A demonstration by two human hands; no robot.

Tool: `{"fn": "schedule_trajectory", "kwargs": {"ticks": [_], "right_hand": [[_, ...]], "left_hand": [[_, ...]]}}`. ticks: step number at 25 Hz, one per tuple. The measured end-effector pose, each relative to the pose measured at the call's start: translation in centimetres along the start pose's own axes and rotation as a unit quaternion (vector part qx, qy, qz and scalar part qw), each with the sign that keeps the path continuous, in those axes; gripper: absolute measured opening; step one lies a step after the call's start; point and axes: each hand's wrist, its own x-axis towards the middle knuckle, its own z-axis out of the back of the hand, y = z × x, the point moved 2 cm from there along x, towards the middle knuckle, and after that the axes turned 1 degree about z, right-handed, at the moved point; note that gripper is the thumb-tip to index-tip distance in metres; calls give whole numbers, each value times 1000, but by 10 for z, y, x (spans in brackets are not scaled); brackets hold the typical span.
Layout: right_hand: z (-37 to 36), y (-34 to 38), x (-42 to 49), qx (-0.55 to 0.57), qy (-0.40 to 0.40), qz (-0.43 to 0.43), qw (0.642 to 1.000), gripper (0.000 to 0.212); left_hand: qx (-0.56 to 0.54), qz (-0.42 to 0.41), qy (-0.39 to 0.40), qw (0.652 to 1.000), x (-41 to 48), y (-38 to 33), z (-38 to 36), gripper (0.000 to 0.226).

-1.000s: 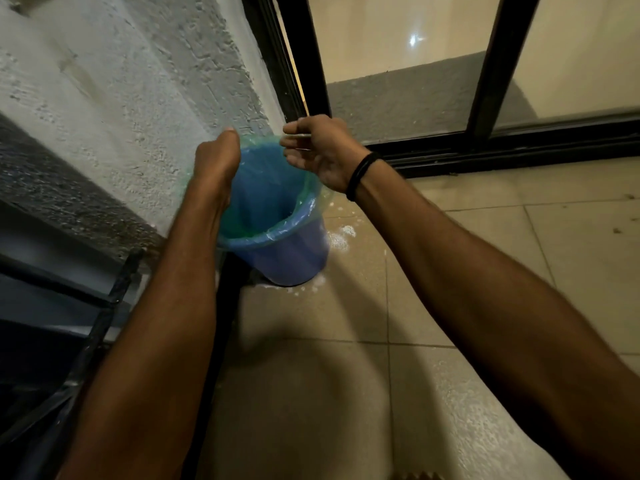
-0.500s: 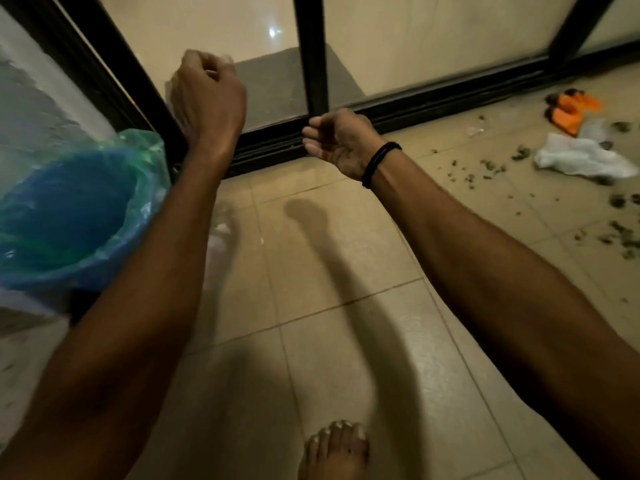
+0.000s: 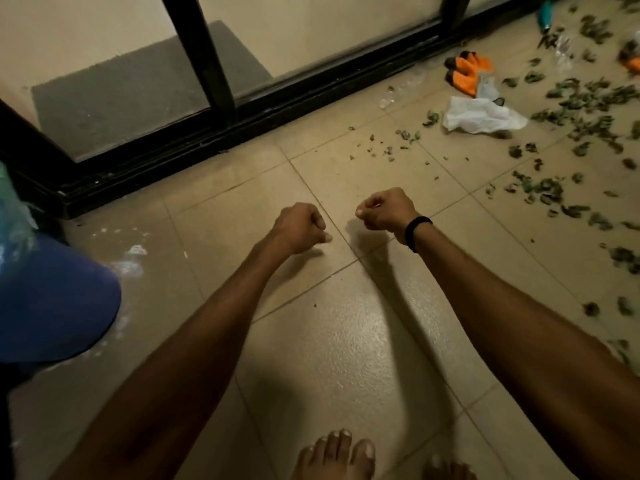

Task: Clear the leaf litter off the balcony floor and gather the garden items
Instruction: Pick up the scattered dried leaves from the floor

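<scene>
**Bin lined, hands free: next is the litter**

Hands: the left hand and right hand are both curled into fists and hold nothing. They hang side by side over the bare floor with a small gap between them. There is a black wristband on the right wrist.

Task items: the leaf litter lies well beyond the right hand and to its right. A thin scatter reaches nearer, ahead of that hand. The orange gloves and a white crumpled sheet sit at the litter's near edge, gloves beyond sheet. A teal-handled tool lies farther off. The blue bucket with its green liner stands well out to the left of the left hand.

Step (judged): crossing from bin to litter. To do it well:
- Carry the bucket over so it stands beside the leaves.
- Lift out the gloves, sheet and tool first.
- Gather leaves from the thin scatter inward toward the dense patch.
- Feet are bare, so mind the tool.

Versus half a second earlier:
- Both hands are lower and closer together.
- The bucket showed its mouth beside the left forearm; now only its outer wall shows, at the frame's corner.
- Far more litter is in view.
</scene>
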Motion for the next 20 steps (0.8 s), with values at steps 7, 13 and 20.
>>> {"fn": "schedule_trajectory", "kwargs": {"ticks": [7,13,20], "right_hand": [[-47,-34,-20,-210,114,56,969,18],[-52,-26,-13,-181,90,57,978,16],[-49,-37,-14,-145,13,71,987,14]], "left_hand": [[222,40,198,954,-23,34,-44,58],[198,-6,160,967,-19,46,-53,58],[79,-112,-9,990,-10,55,-44,36]]}}
